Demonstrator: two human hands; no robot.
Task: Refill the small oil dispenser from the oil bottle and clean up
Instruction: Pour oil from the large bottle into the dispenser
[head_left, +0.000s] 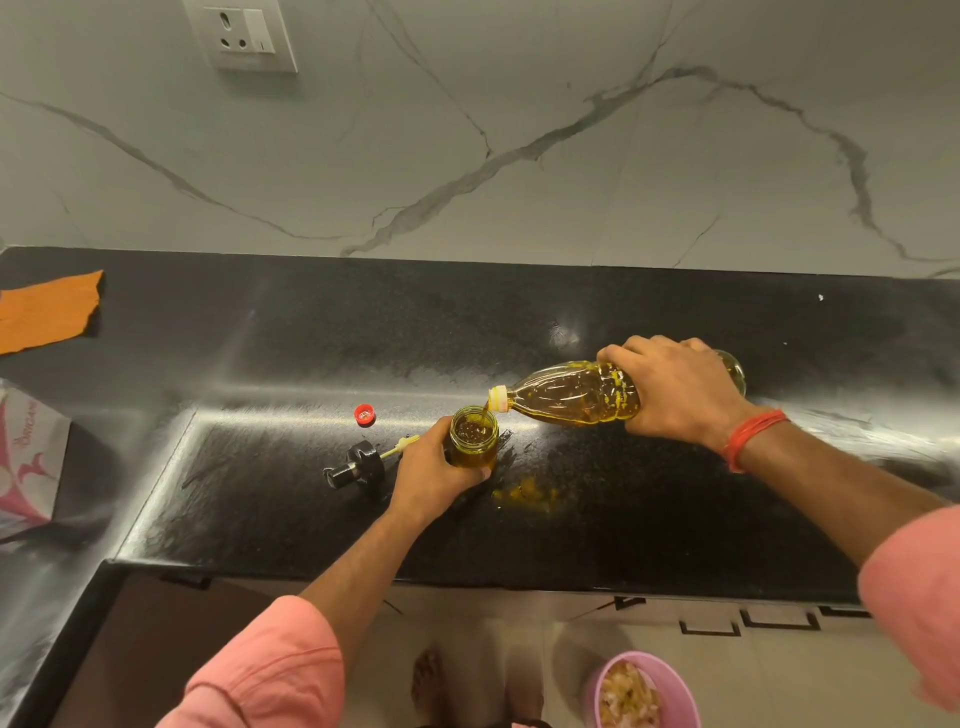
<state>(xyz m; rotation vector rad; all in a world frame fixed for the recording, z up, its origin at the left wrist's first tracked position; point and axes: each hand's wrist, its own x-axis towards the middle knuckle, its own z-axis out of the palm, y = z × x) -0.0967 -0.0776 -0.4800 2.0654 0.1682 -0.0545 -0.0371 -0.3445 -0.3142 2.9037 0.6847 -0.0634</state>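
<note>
So that oil fell straight in, the right hand (675, 392) held its grip round the tipped oil bottle (576, 397), while the left hand (434, 470) clasped the open dispenser (472, 439) steady on the tabletop (675, 519).

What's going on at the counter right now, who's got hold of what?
A person is pouring oil. The right hand grips the tilted oil bottle, its mouth over the open small dispenser jar, which the left hand steadies on the black countertop. The jar looks nearly full. The pump top and red bottle cap lie to its left, and a yellow spill sits just right of the jar. An orange cloth lies far left.
</note>
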